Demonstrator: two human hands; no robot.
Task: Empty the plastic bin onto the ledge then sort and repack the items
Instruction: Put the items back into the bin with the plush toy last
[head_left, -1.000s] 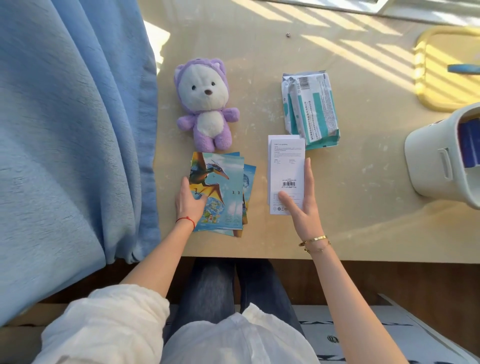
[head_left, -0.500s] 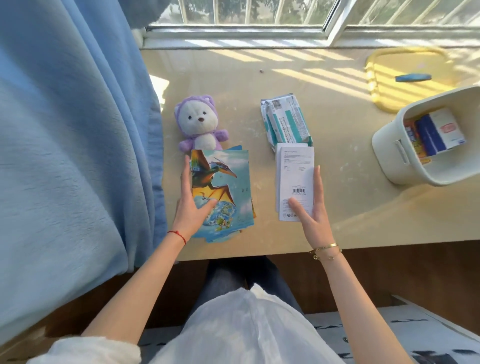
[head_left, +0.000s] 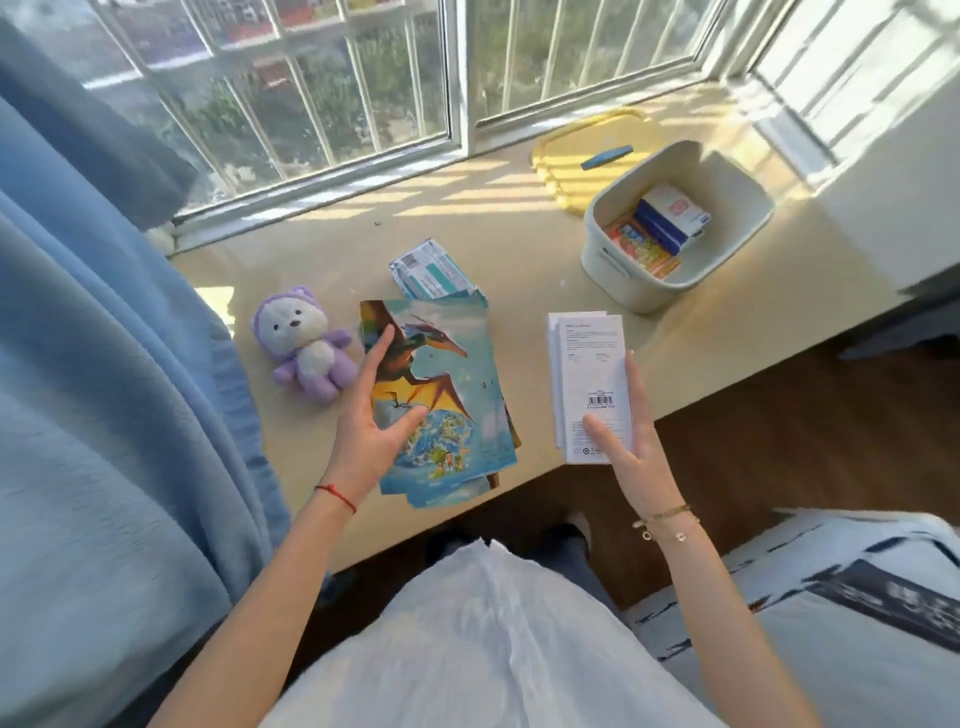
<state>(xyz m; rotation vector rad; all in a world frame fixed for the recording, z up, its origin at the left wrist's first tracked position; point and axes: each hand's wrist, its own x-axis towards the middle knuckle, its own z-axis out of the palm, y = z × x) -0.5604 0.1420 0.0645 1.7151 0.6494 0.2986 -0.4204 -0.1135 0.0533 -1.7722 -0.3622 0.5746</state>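
Gripping the picture books (head_left: 441, 395) in my left hand (head_left: 371, 431) and the white boxes (head_left: 589, 384) in my right hand (head_left: 626, 447), I'm judging both light, stiff, best pinched along edges.

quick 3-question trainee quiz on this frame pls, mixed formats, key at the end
1. True or false: the plastic bin is empty.
2. Multiple choice: what does the left hand hold? A) the plush toy B) the stack of dinosaur picture cards C) the yellow lid
3. Fill in: the right hand holds white ____ with a barcode.

Key
1. False: a blue and white box and orange packets lie inside it.
2. B: the dinosaur cards. The plush toy lies untouched on the ledge, and the yellow lid lies behind the bin.
3. Boxes: the white boxes, at least two stacked.
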